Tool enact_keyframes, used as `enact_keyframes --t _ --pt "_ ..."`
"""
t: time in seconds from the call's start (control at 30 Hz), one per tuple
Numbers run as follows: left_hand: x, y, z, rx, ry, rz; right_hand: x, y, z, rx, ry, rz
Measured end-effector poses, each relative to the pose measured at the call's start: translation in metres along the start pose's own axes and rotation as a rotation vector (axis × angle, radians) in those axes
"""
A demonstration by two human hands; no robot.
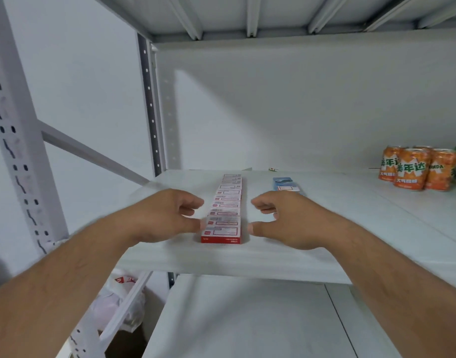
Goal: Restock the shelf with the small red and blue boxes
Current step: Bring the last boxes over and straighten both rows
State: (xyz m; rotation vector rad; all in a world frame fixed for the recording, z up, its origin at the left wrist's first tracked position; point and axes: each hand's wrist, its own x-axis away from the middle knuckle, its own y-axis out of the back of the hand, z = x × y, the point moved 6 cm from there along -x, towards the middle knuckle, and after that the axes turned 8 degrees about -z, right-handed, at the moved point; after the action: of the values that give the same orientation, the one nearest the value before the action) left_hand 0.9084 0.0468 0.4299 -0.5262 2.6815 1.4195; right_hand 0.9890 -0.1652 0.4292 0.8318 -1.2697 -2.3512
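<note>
Head view, working from your left: your left hand (167,215) hovers just left of the row of red boxes (225,210), fingers loosely curled and holding nothing; its fingertips lie at the near box's left edge, though blur hides whether they touch. Between your two hands the red boxes run in a single file from the shelf's (247,264) front edge toward the back, flat and touching end to end, so the red part looks largely stocked. Their white labels carry a small red logo and lines of print too smeared to read.

Your right hand (289,220) mirrors the left just right of the row, also loosely curled and empty, clear of the boxes. Just beyond its knuckles sit the blue boxes (286,186), only a short stack or two as far as you can see, so the blue row appears to be what remains.

Far to the right of that hand stand orange cans (413,171) printed with "美年达" and a partial "MIRINDA".
</note>
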Motion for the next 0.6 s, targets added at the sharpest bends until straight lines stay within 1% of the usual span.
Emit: enact_keyframes --t 0.17,0.3,0.6 --pt "0.003 0.000 0.018 0.013 -0.050 0.028 0.002 -0.021 0.016 -0.011 -0.036 -0.009" --pt "0.004 -0.004 0.019 -0.005 -0.132 0.037 0.005 -0.032 0.021 0.026 -0.064 -0.011" --pt "0.005 -0.016 0.019 0.020 -0.229 0.023 0.016 -0.032 0.028 0.052 -0.112 -0.046"
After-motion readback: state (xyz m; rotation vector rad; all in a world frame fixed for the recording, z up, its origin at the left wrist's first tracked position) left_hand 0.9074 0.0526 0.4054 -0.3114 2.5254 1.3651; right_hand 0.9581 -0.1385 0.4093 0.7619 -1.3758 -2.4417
